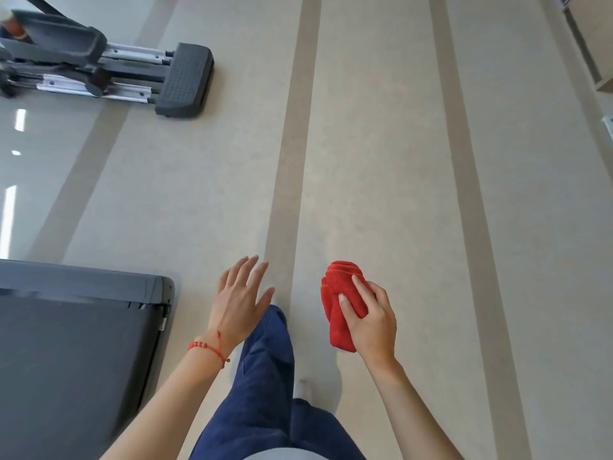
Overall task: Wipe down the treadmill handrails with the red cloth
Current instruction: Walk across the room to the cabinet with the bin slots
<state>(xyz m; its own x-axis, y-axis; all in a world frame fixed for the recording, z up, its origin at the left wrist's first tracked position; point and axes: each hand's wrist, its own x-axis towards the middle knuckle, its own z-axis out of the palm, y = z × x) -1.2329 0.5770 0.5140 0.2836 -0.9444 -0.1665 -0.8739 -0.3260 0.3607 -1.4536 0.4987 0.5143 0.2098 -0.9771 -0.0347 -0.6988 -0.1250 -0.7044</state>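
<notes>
View from the head camera, looking down at a pale floor (381,161) crossed by darker lengthwise stripes (292,154). The treadmill (76,343) serves as the landmark: only the rear end of its deck shows, a dark belt framed by a grey end cap, at the lower left corner of the picture. No handrail is in view.

The left hand (240,298) hangs in the air just to the right of the treadmill's end cap, palm down, fingers spread wide and holding nothing. A red beaded bracelet (209,348) with a loose knotted cord circles the left wrist. The hand does not touch the treadmill.

The right hand (371,322) is farther to the right of the treadmill, well apart from it, past a leg in blue trousers (265,376). Its fingers are curled around the red cloth (338,293), which is folded into a thick bundle. The folded layers of the cloth stick out beyond the fingertips, and its lower end hangs below the thumb side of the hand. The cloth is clear of the floor and of the treadmill.

A pale shoe tip (302,388) shows between the trouser legs. Beyond the treadmill, at the upper left, stands a second exercise machine (109,71) with silver rails and a dark textured foot plate. A pale cabinet edge (597,44) shows at the upper right, far from the treadmill.
</notes>
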